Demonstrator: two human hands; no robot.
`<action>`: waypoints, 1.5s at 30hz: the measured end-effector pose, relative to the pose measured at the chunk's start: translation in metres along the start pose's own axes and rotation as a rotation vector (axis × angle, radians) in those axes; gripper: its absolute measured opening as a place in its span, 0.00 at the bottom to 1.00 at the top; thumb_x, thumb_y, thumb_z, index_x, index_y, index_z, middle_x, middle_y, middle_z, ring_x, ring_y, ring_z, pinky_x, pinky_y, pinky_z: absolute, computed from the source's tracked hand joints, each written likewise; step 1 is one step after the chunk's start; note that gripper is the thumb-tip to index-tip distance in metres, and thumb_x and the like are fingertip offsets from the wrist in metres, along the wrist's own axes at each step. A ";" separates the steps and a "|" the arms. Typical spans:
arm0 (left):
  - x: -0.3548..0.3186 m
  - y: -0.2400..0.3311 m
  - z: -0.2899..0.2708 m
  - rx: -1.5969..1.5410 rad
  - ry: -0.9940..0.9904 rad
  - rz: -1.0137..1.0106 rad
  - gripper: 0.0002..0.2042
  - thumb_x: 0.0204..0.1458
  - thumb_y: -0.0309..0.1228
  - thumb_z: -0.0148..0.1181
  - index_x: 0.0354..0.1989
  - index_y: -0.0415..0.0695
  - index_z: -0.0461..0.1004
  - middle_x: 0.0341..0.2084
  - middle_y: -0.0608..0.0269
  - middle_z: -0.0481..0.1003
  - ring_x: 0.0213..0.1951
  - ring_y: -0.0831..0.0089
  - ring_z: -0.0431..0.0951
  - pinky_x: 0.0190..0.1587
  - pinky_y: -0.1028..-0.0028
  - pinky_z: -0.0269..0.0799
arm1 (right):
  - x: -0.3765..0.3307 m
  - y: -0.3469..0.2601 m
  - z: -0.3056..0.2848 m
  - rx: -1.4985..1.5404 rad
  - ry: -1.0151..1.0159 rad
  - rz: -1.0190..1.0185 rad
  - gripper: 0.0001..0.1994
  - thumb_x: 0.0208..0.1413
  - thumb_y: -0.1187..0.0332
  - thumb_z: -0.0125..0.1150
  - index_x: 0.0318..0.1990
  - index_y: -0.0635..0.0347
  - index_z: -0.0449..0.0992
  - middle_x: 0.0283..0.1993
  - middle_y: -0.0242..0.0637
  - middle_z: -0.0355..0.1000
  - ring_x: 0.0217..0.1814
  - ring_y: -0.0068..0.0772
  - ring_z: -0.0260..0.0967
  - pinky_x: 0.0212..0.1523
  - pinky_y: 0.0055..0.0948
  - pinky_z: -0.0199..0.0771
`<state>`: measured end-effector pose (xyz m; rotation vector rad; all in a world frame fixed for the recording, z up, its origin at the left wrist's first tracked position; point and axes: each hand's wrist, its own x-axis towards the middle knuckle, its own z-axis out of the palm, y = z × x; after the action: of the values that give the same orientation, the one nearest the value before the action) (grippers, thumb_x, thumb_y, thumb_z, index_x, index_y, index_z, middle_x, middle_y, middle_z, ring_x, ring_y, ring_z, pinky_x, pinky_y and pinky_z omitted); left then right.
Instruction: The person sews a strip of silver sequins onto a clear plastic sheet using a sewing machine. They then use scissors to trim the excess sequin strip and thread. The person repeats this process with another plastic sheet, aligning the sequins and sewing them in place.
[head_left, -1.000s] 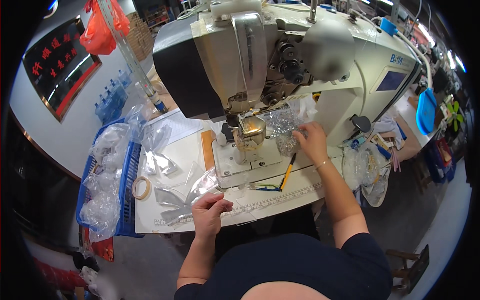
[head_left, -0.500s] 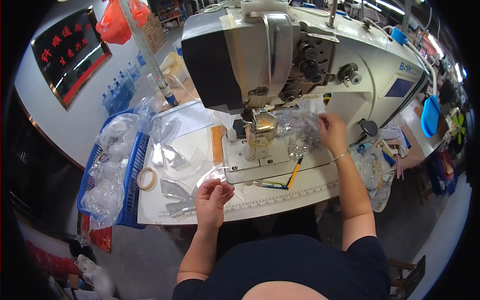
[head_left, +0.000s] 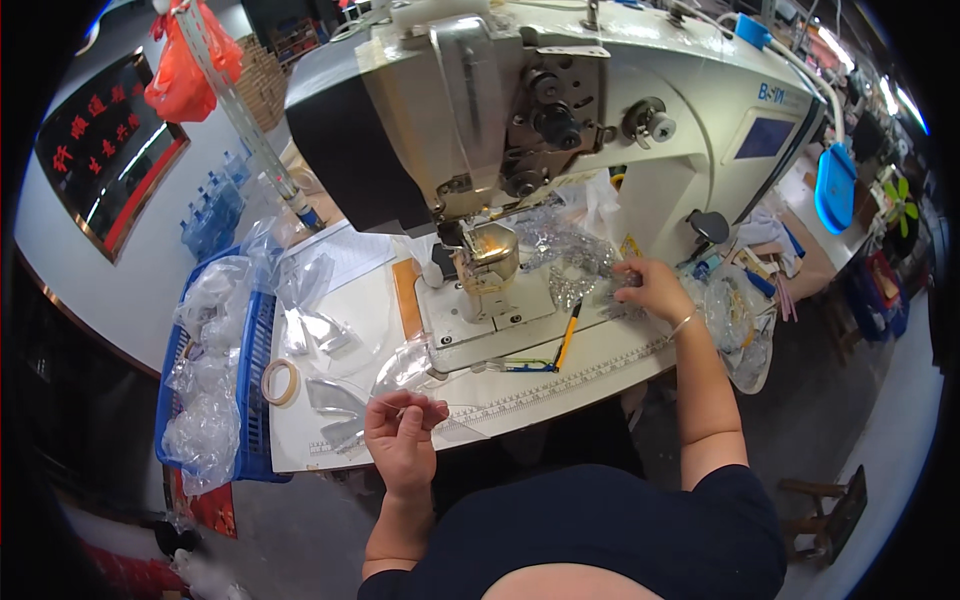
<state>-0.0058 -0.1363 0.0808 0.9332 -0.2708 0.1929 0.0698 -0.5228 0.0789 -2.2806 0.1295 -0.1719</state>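
Right hand (head_left: 657, 288): half-curled, shifted nearer along the crinkled clear plastic pile (head_left: 575, 280), within reach; I cannot tell its hold. Pile: right of the post-bed sewing machine's (head_left: 675, 75) post. Left hand (head_left: 402, 437): near, fingers bunched, hold unclear.

Red characters fill the dark framed sign (head_left: 110, 160) at ten o'clock. Blue lettering marks the sewing machine (head_left: 690, 100) toward two o'clock. Near six o'clock, a measuring strip (head_left: 530, 397) bears a printed scale (its figures tiny).
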 end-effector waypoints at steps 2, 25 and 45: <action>0.000 -0.004 0.005 0.007 -0.001 -0.082 0.10 0.54 0.20 0.51 0.44 0.40 0.66 0.34 0.60 0.74 0.33 0.66 0.77 0.39 0.67 0.76 | -0.011 0.003 0.012 -0.062 0.037 0.045 0.25 0.35 0.75 0.69 0.47 0.63 0.73 0.27 0.34 0.70 0.29 0.24 0.65 0.32 0.25 0.69; 0.017 -0.065 0.027 0.090 0.014 -0.434 0.04 0.50 0.19 0.58 0.33 0.36 0.72 0.29 0.55 0.75 0.32 0.68 0.79 0.36 0.69 0.79 | -0.059 -0.080 0.137 0.850 -0.289 0.012 0.07 0.50 0.69 0.64 0.30 0.64 0.74 0.23 0.27 0.71 0.24 0.12 0.64 0.25 0.15 0.63; 0.014 -0.076 0.020 0.306 0.168 -0.312 0.04 0.47 0.21 0.61 0.30 0.36 0.73 0.26 0.60 0.75 0.26 0.78 0.74 0.29 0.79 0.73 | -0.071 -0.090 0.142 1.165 -0.279 0.195 0.04 0.52 0.74 0.60 0.32 0.65 0.74 0.26 0.29 0.72 0.25 0.12 0.63 0.25 0.12 0.59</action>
<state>0.0252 -0.1963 0.0387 1.2414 0.0647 0.0237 0.0271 -0.3477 0.0487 -1.1028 0.0715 0.1528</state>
